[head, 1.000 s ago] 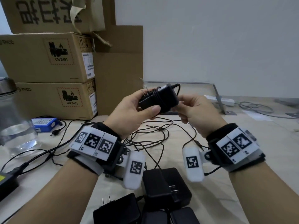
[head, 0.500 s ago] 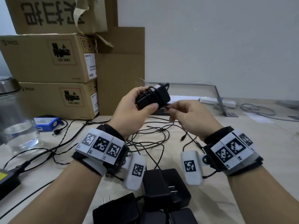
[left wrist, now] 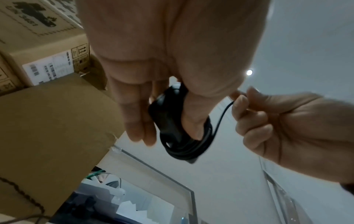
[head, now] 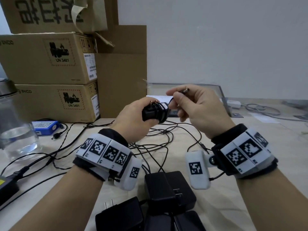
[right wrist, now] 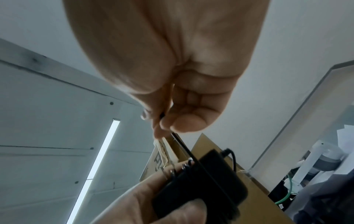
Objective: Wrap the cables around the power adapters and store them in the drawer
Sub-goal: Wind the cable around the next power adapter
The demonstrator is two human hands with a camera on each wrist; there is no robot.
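My left hand (head: 138,119) grips a black power adapter (head: 154,112) above the table, its metal prongs up and several cable turns wound round its body (left wrist: 184,145). My right hand (head: 193,104) pinches the cable's free end (head: 184,90) just right of and above the adapter, with a short taut run of cable (right wrist: 191,153) leading back to it. Several more black adapters (head: 165,190) lie at the near table edge, their loose cables (head: 160,140) tangled behind them. No drawer shows in any view.
Stacked cardboard boxes (head: 50,64) stand at the back left. A glass jar with water (head: 15,130) and a blue battery pack (head: 45,127) sit at the left. A clear acrylic panel (head: 221,97) and a white power strip (head: 235,103) lie at the back right.
My left hand has turned the adapter so its prongs face up. My right hand has risen from below the adapter to above it, carrying the cable's end.
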